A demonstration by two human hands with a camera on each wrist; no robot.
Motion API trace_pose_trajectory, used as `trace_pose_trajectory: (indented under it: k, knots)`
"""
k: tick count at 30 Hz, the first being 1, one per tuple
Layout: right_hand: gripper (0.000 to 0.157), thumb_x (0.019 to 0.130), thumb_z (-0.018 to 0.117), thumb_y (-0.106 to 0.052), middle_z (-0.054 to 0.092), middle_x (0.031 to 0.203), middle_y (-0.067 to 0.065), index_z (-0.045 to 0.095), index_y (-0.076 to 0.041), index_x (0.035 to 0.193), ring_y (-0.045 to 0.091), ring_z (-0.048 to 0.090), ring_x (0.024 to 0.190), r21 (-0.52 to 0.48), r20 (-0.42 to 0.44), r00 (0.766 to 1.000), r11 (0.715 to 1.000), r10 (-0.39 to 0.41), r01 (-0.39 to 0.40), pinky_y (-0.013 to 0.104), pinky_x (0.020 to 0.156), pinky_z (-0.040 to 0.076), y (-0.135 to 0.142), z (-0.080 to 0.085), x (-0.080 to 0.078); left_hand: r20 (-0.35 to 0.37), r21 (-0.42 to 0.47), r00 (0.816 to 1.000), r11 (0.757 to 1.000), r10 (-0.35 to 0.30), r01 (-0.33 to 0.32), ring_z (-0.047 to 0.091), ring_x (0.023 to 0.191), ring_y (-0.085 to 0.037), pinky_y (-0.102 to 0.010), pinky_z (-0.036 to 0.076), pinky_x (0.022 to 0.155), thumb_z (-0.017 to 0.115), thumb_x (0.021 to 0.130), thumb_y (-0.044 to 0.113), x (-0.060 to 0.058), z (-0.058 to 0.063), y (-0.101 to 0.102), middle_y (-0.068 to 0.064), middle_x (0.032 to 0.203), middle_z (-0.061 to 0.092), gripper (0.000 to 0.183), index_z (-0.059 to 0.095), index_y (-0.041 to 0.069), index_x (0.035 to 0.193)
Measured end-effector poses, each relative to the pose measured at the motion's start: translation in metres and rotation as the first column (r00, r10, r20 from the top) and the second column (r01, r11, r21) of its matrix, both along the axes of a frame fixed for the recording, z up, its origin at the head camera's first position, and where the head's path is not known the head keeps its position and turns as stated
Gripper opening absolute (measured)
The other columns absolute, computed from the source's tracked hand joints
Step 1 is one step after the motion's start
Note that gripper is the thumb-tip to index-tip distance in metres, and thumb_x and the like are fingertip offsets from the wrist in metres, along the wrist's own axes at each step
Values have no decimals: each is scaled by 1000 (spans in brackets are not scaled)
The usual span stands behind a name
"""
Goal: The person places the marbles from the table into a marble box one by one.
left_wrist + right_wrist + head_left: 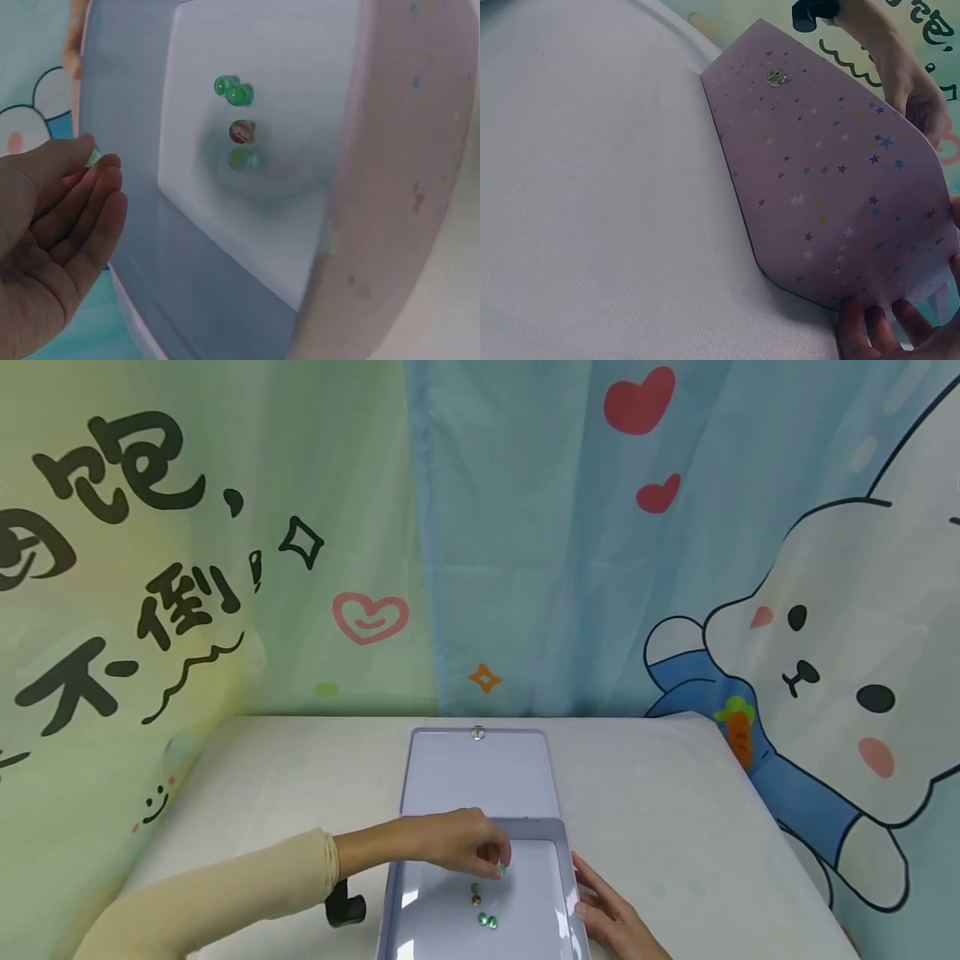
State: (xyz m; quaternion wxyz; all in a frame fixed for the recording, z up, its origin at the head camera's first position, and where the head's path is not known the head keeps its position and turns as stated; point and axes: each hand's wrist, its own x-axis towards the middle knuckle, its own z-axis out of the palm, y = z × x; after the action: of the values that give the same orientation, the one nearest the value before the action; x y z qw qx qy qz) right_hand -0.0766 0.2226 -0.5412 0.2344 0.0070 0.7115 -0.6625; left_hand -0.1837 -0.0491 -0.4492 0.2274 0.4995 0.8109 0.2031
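Observation:
My left hand (468, 843) is over the open box (567, 860), pinching a small pale green piece (93, 158) between thumb and forefinger. Most of that piece is hidden by the fingertips, so its shape cannot be told. On the box floor lie several glass marbles: two green marbles (234, 90) side by side, an orange-red swirled marble (241, 132) and a pale yellow-green marble (241, 159). Against the outside of the box's right wall rest the fingers of my right hand (611, 914). In the right wrist view those fingertips touch the lower edge of the starred purple outer side (832, 180).
The box's lid (480, 772) lies folded back behind it, with a metal clasp (478, 733) at its far edge. A white cloth (660, 810) covers the table. Behind hangs a printed curtain (502, 527). A black device (345, 906) is strapped at the left wrist.

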Motion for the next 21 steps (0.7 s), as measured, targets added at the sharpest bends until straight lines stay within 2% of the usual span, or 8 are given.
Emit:
trace_pose_trajectory:
  k: [3,9,13,16,21]
  knots:
    - [67,99,50,-28,14,158,31,15,-17,156,41,44,133,-15,-12,1000,1000,12,-12,52,98,50,1,0,0,-23,-12,999,999,-31,31,50,68,8,-5,44,63,69,91,19,-1,-5,9,10,78,65,10,69,12,98]
    - [68,100,49,-28,13,157,31,12,-16,156,39,45,132,-21,-7,1000,1000,11,-12,53,97,51,1,0,2,-13,-55,998,996,-67,67,48,66,7,-5,42,61,69,90,19,-1,-13,30,10,78,64,10,70,11,97]
    - [69,100,49,-28,13,157,33,11,-15,156,38,45,133,-30,-10,1000,999,17,-18,52,97,51,0,-2,2,-56,-73,993,993,-100,96,47,64,7,-3,40,59,71,89,19,-1,-19,40,9,78,66,12,71,11,97]
    - [69,100,48,-26,10,156,35,10,-13,156,39,44,133,-49,-32,998,998,46,-47,51,96,52,1,-2,1,-90,-89,991,992,-102,94,47,64,7,-3,39,59,73,87,19,-2,-23,45,9,78,67,13,72,11,97]
    - [69,101,47,-28,7,157,34,8,-15,156,40,43,134,-55,-31,997,996,64,-66,53,96,51,2,-1,0,-107,-119,991,991,-77,64,50,67,8,-2,40,62,73,86,18,-4,-31,51,9,81,69,13,73,11,97]
